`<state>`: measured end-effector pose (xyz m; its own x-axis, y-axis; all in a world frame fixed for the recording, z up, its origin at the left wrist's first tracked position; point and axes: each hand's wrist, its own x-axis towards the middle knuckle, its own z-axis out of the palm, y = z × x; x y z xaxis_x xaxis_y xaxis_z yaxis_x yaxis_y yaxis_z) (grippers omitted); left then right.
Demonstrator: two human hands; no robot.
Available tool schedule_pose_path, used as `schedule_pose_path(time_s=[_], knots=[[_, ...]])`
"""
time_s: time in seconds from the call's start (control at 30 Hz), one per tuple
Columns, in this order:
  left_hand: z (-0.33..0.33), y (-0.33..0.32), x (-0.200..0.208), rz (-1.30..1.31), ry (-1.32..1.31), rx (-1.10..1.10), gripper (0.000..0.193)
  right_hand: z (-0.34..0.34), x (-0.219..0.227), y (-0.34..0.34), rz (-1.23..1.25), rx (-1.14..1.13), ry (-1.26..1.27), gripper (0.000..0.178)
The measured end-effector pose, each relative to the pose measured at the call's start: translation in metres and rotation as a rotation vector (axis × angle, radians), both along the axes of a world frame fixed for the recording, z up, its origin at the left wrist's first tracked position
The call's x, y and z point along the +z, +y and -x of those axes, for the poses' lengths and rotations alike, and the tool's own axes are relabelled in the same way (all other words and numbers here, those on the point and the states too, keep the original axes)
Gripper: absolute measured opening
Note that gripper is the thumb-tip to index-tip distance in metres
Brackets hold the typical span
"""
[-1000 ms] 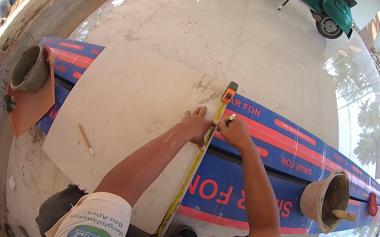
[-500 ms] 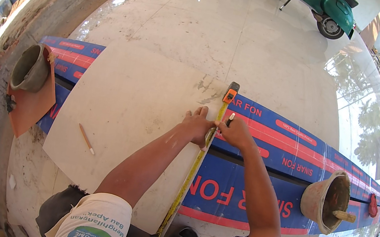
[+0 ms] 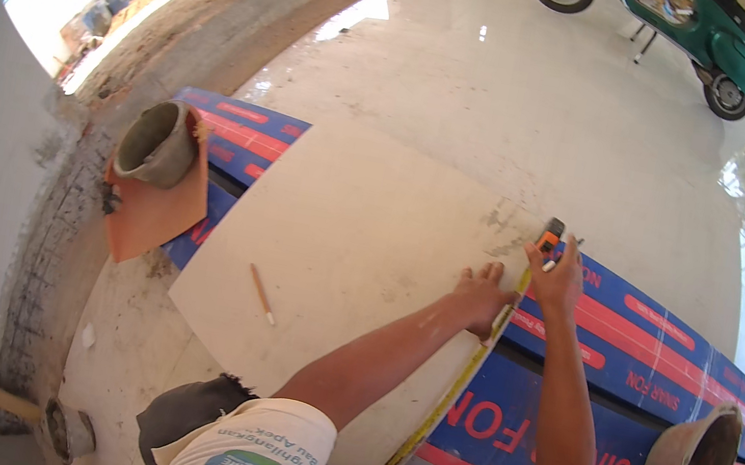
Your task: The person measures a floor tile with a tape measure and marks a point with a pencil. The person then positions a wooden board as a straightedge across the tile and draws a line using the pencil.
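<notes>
A large cream tile (image 3: 363,231) lies in front of me. A yellow measuring tape (image 3: 455,387) is drawn out along its right edge, and the orange and black tape measure case (image 3: 551,234) sits at the far corner. My left hand (image 3: 481,306) rests on the tile near that edge, fingers spread, its thumb side against the tape. My right hand (image 3: 559,279) is beside the case, fingers closed around a slim black and white pen (image 3: 550,265). Whether those fingers also touch the case, I cannot tell. A pencil (image 3: 262,295) lies on the tile to the left.
Blue and red cardboard (image 3: 607,373) extends under and beyond the tile. A bucket (image 3: 691,463) with a wooden handle in it stands right; another bucket (image 3: 157,143) sits on an orange sheet (image 3: 157,220) at left. A green scooter (image 3: 705,42) is parked on the shiny floor far off.
My right hand has moved away from me along the tape, from near my left hand up to the case. My left hand stays at the tile's edge. The whole view has shifted.
</notes>
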<state>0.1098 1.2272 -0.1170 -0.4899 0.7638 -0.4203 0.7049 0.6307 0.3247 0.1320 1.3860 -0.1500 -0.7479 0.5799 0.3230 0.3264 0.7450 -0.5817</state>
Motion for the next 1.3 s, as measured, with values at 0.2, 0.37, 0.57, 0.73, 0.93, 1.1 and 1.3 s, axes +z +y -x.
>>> schedule_pose_path(time_s=[0.2, 0.37, 0.57, 0.73, 0.93, 1.1, 1.3], knots=[[-0.009, -0.007, -0.008, -0.031, -0.019, 0.038, 0.096, 0.024, -0.014, -0.013, 0.156, -0.060, 0.010, 0.069], [-0.021, -0.007, -0.011, -0.118, 0.027, 0.054, 0.094, 0.024, -0.015, 0.002, 0.325, -0.142, 0.039, 0.047], [-0.042, -0.009, -0.005, -0.314, -0.221, 0.370, 0.081, -0.001, 0.023, -0.004, 0.534, -0.064, 0.043, 0.026], [-0.049, -0.015, -0.052, -0.576, -0.369, 0.421, 0.046, -0.007, 0.060, -0.028, 0.830, 0.057, 0.070, 0.023], [-0.048, -0.007, 0.025, -0.916, -0.141, 0.611, 0.043, -0.016, 0.103, -0.022, 0.824, 0.179, 0.152, 0.032], [-0.041, -0.012, 0.035, -1.040, -0.184, 0.725, 0.048, -0.024, 0.119, -0.052, 0.519, 0.186, 0.045, 0.036], [-0.032, -0.008, 0.051, -0.867, -0.141, 0.656, 0.042, -0.046, 0.136, -0.047, 0.525, 0.204, 0.122, 0.029]])
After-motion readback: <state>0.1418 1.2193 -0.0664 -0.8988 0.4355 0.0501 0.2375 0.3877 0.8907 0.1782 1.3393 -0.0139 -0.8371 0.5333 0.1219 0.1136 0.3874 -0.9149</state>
